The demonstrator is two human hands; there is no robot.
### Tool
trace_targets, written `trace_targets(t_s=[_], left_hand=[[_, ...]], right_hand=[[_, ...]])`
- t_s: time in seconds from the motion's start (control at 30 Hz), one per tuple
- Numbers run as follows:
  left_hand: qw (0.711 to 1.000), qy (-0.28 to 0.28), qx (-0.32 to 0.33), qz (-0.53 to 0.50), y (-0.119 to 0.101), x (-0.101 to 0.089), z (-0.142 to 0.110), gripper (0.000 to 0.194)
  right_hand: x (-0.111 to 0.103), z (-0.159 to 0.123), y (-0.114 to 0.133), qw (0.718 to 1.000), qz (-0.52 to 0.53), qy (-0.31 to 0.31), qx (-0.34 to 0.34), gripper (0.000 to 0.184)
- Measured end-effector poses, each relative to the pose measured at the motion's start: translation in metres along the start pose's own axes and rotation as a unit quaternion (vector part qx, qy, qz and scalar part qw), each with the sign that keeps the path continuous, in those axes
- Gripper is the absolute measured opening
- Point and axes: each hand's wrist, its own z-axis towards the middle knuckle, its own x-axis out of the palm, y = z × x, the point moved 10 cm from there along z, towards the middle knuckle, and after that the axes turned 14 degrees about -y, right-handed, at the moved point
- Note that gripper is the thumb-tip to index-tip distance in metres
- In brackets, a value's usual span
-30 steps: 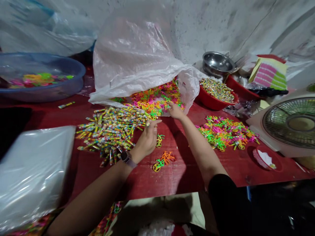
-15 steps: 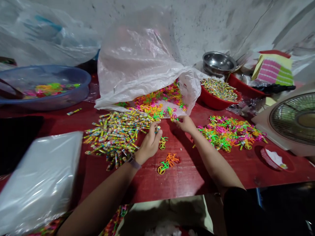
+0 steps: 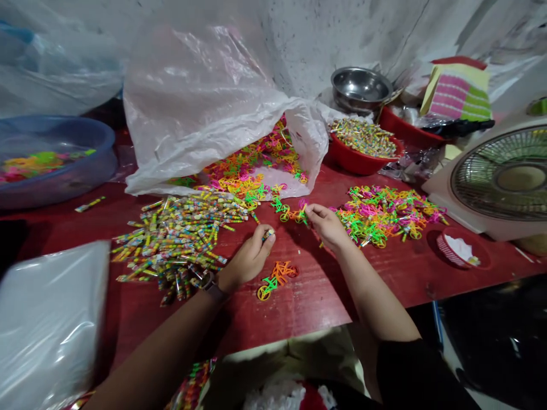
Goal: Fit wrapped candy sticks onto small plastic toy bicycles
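My left hand (image 3: 250, 255), with a dark watch on the wrist, is closed on a small printed tube (image 3: 268, 233), whose end shows at the fingertips. It is just right of a heap of similar wrapped tubes (image 3: 183, 233). My right hand (image 3: 328, 226) pinches a pink and green plastic toy bicycle (image 3: 303, 206), partly hidden by the fingers. Beside those fingertips, other toy bicycles (image 3: 280, 208) lie at the mouth of a white plastic bag (image 3: 205, 131). Nearer me, an orange toy bicycle (image 3: 282, 273) touches a green and yellow one (image 3: 267, 287).
A pile of toy bicycles (image 3: 384, 213) lies to the right, before a box fan (image 3: 513, 176). Behind are a red bowl (image 3: 363, 164) of tubes and a steel bowl (image 3: 361, 91). Leftward stand a blue basin (image 3: 94, 154) and clear plastic sheets (image 3: 55, 319). A small red basket (image 3: 448, 250) sits right.
The view has swung right. My right hand has drawn back from the bag's mouth, to the right. The green-yellow bicycle beside my left hand no longer shows.
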Motion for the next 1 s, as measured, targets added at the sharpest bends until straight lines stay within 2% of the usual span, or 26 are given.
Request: trace_targets(t_s=[0.1,0.17,0.23,0.3,0.37,0.43,0.5,0.6,0.7,1.0], left_hand=[[0.999,0.011,0.002,-0.040,-0.006,0.007,-0.004,0.031],[0.999,0.003,-0.001,-0.054,-0.009,0.009,-0.005,0.029],[0.999,-0.033,-0.017,-0.038,-0.006,0.004,-0.004,0.027],[0.996,-0.076,-0.039,-0.004,0.000,-0.005,-0.002,0.025],[0.994,-0.094,-0.045,0.018,0.004,-0.010,-0.001,0.025],[0.995,-0.089,-0.036,0.025,0.004,-0.009,0.000,0.026],[0.995,-0.090,-0.019,0.025,0.001,-0.009,0.000,0.029],[0.995,-0.098,0.013,0.015,-0.008,-0.010,0.000,0.035],[0.996,-0.081,0.046,0.005,-0.020,-0.007,-0.002,0.034],[0.991,-0.091,0.091,0.033,-0.034,-0.014,-0.004,0.027]], right_hand=[[0.045,-0.026,-0.017,0.990,0.050,0.112,0.070,0.055],[0.061,-0.038,-0.026,0.990,0.042,0.113,0.073,0.053],[0.062,-0.042,-0.018,0.998,0.000,0.056,-0.008,0.045],[0.059,-0.049,0.001,0.992,-0.056,0.017,-0.113,0.041],[0.063,-0.058,0.015,0.977,-0.108,0.033,-0.180,0.037],[0.065,-0.061,0.021,0.967,-0.145,0.058,-0.199,0.033],[0.059,-0.057,0.022,0.969,-0.150,0.045,-0.189,0.033],[0.047,-0.044,0.016,0.990,-0.065,0.018,-0.123,0.034],[0.050,-0.040,0.008,0.997,0.012,0.049,-0.060,0.040],[0.060,-0.043,-0.010,0.993,0.091,0.065,0.046,0.047]])
